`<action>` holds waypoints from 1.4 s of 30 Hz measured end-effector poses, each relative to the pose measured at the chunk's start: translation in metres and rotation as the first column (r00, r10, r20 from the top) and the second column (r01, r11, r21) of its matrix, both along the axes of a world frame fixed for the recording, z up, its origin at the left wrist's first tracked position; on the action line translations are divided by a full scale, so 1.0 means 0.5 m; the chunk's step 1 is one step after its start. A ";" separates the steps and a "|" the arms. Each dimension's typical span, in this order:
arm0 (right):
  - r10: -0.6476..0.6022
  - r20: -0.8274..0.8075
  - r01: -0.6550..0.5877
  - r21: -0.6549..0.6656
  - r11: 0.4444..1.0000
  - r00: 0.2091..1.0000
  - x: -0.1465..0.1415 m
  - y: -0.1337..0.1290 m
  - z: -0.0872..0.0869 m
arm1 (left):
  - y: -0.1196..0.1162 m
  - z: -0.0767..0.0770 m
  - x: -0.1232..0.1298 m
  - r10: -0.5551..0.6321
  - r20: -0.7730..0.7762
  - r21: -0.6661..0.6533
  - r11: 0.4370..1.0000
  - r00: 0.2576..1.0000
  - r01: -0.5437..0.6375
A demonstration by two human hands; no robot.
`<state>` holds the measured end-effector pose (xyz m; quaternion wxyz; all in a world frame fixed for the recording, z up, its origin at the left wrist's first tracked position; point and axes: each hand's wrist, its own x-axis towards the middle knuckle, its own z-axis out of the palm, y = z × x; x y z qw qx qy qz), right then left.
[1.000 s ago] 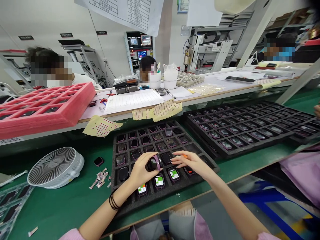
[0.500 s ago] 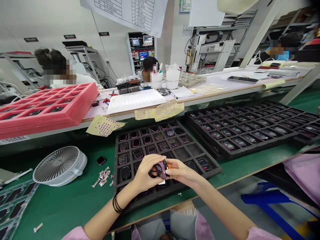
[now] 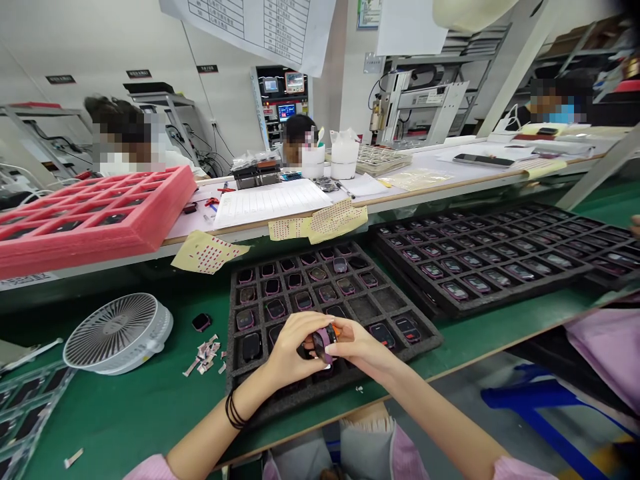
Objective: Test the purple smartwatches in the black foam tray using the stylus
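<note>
Above the near part of a black foam tray (image 3: 367,307), my left hand (image 3: 295,347) is wrapped round a small purple-framed watch body (image 3: 323,340). My right hand (image 3: 353,343) grips the same watch from the other side, its thumb across the purple frame. A bit of orange shows by the right fingers; what it belongs to is unclear. Both hands touch the watch and partly cover it. Similar dark-screened watches sit in the tray's compartments around and behind the hands, and a few compartments are bare.
A white fan (image 3: 120,333), a lone watch (image 3: 201,322) and small strips (image 3: 205,355) lie left. More watch trays (image 3: 490,260) stand right. A red foam tray (image 3: 150,213) and papers (image 3: 273,202) rest on the raised shelf. Other people sit beyond; fingers show at the right edge.
My right thumb and fingers have shifted left and closed further over the watch, which is turned slightly. At the far right edge another person's fingers have appeared.
</note>
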<state>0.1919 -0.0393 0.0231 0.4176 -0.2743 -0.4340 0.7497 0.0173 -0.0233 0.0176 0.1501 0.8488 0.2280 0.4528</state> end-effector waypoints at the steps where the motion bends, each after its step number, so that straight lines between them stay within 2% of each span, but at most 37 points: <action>1: -0.008 -0.003 0.008 0.014 1.000 1.000 -0.002 -0.001 0.001 | -0.001 0.000 0.000 0.000 -0.002 0.001 1.000 1.000 0.000; 10: -0.081 0.087 0.072 0.103 0.992 0.993 -0.007 -0.006 0.003 | -0.003 -0.001 -0.002 0.008 0.017 0.013 1.000 1.000 -0.008; 13: -0.180 0.132 0.158 0.162 0.974 0.975 0.024 -0.003 0.024 | -0.003 -0.001 -0.004 0.027 0.030 0.029 0.999 0.999 -0.028; 16: -0.304 0.197 0.262 0.213 0.941 0.932 0.079 0.008 0.050 | -0.001 0.000 -0.006 0.040 0.039 0.036 0.998 0.998 -0.041; 18: -0.397 0.272 0.325 0.274 0.905 0.876 0.116 0.024 0.054 | 0.000 0.001 -0.005 0.036 0.047 0.031 0.999 0.998 -0.038; 20: -0.450 0.378 0.339 0.326 0.882 0.809 0.144 0.044 0.041 | 0.000 0.000 -0.005 0.026 0.058 0.027 0.999 0.998 -0.027; 22: -0.445 0.535 0.277 0.368 0.888 0.718 0.158 0.061 0.019 | 0.000 -0.001 -0.005 0.013 0.063 0.018 1.000 0.998 -0.015; 23: -0.458 0.617 0.240 0.405 0.882 0.640 0.161 0.067 0.009 | 0.000 -0.003 -0.006 0.011 0.061 0.007 1.000 0.998 -0.011; 25: -0.574 0.680 0.206 0.547 0.811 0.455 0.155 0.068 -0.004 | -0.001 -0.005 -0.007 0.013 0.058 -0.023 1.000 0.998 -0.011; 26: -0.653 0.645 0.205 0.631 0.748 0.397 0.149 0.062 -0.005 | -0.002 -0.006 -0.007 0.016 0.060 -0.041 0.999 0.998 -0.014; 27: -0.716 0.578 0.214 0.699 0.682 0.392 0.140 0.052 -0.001 | -0.002 -0.007 -0.007 0.020 0.064 -0.059 0.998 0.998 -0.016; 28: -0.749 0.493 0.233 0.743 0.627 0.442 0.131 0.038 0.005 | -0.002 -0.007 -0.007 0.022 0.071 -0.074 0.997 0.997 -0.017; 29: -0.741 0.406 0.254 0.759 0.600 0.535 0.120 0.022 0.014 | -0.002 -0.007 -0.007 0.022 0.080 -0.085 0.996 0.997 -0.016; 31: -0.650 0.248 0.273 0.758 0.592 0.718 0.099 -0.009 0.031 | -0.002 -0.006 -0.006 0.021 0.097 -0.092 0.996 0.995 -0.012; 33: -0.567 0.146 0.271 0.765 0.585 0.811 0.081 -0.032 0.043 | -0.002 -0.006 -0.005 0.018 0.105 -0.088 0.996 0.994 -0.009; 36: -0.508 0.104 0.259 0.763 0.593 0.855 0.064 -0.041 0.047 | -0.001 -0.008 -0.006 0.014 0.098 -0.083 0.997 0.995 -0.006; 39: -0.509 0.104 0.271 0.747 0.607 0.855 0.060 -0.035 0.041 | -0.001 -0.011 -0.006 0.005 0.092 -0.071 0.997 0.996 0.001; 42: -0.527 0.093 0.287 0.752 0.593 0.845 0.062 -0.032 0.038 | -0.002 -0.012 -0.006 -0.003 0.085 -0.067 0.998 0.996 0.009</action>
